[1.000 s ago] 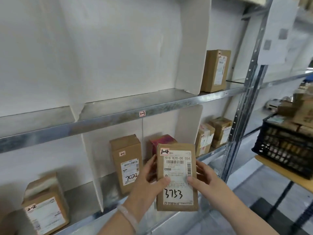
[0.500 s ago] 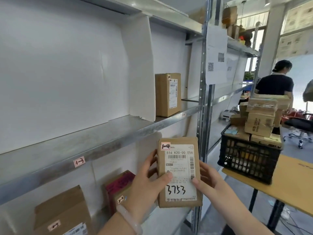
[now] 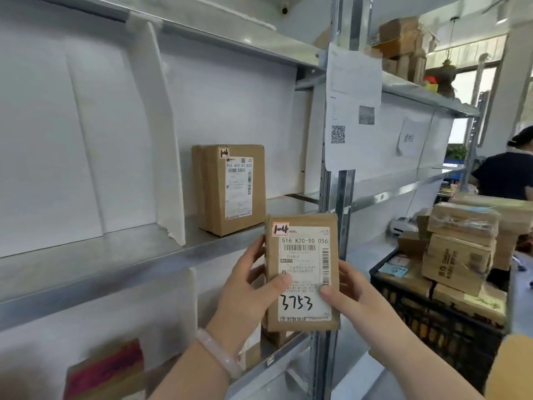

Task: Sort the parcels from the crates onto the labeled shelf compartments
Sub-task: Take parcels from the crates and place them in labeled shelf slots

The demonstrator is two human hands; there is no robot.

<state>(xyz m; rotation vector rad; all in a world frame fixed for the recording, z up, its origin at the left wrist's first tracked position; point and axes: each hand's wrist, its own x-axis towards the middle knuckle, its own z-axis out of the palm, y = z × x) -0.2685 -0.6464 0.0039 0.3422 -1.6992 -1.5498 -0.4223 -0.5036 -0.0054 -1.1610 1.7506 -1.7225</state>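
While both hands clamp one parcel [image 3: 302, 272] between them, the sorting looks only partly done. The left hand [image 3: 248, 287] grips its left edge, thumb across the label; the right hand [image 3: 354, 298] grips the right edge the same way. The parcel is upright, label facing the camera, in the air in front of the shelf [image 3: 115, 255] and not yet set down. Its corner tag [image 3: 280, 229] reads 1-4.

Above and to the left of the left hand, one box [image 3: 230, 189] already stands upright in a compartment; its tag seems to read the same, though it is small. To the right of the right hand, a black crate [image 3: 432, 321] holds parcels, with a stack [image 3: 458, 255] piled on top, so I judge much is left to sort.

The shelf's metal front edge runs just above the left fingers, behind the parcel's top. A steel post [image 3: 331, 197] rises directly behind the parcel's right edge, and a paper sheet [image 3: 353, 105] hangs on it above the hands. A white divider [image 3: 164, 140] closes the compartment further up and left of the left hand. Bare shelf shows between the box and the post, straight above the hands, and this looks like the free room for the parcel. Headroom there looks generous.
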